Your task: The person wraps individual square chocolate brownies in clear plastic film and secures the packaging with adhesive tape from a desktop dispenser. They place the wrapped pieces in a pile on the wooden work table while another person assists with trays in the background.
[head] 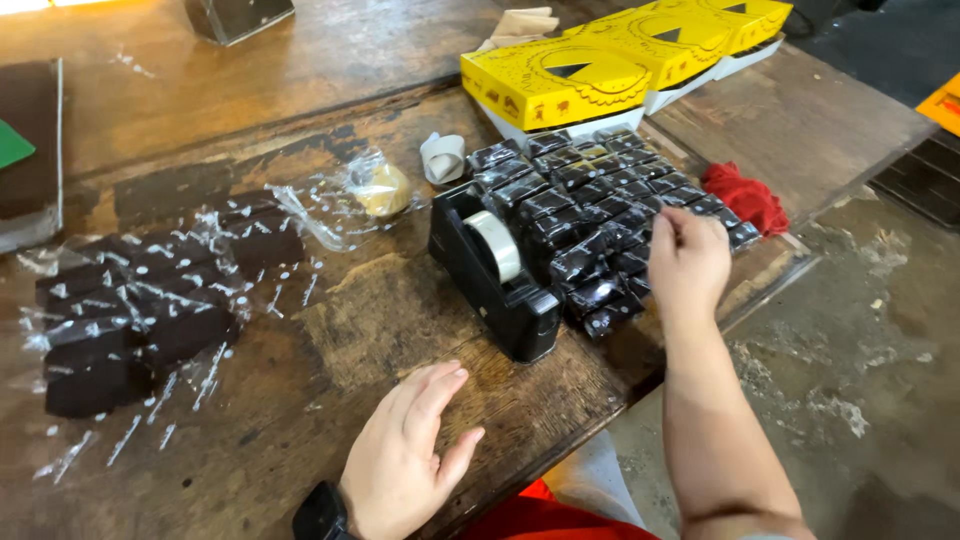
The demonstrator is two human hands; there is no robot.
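A worn wooden table (330, 330) carries the whole scene. Along its far edge sit yellow boxes (600, 60) with cut-out lids. At the near left, dark unwrapped bars (120, 320) lie on a clear plastic sheet (210, 240). Right of centre, a block of wrapped dark pieces (590, 215) lies in tight rows, touching the black tape dispenser (495, 275); a red cloth (745, 195) lies just beyond them. The right hand (688, 262) is over the far rows of wrapped pieces, fingers curled down onto them; whether it grips one cannot be told. The left hand (410, 455) rests flat and open on the table, holding nothing. The step in hand appears to be placing or aligning a wrapped piece in the block. A next move would call for a light touch, since neighbouring pieces sit close.
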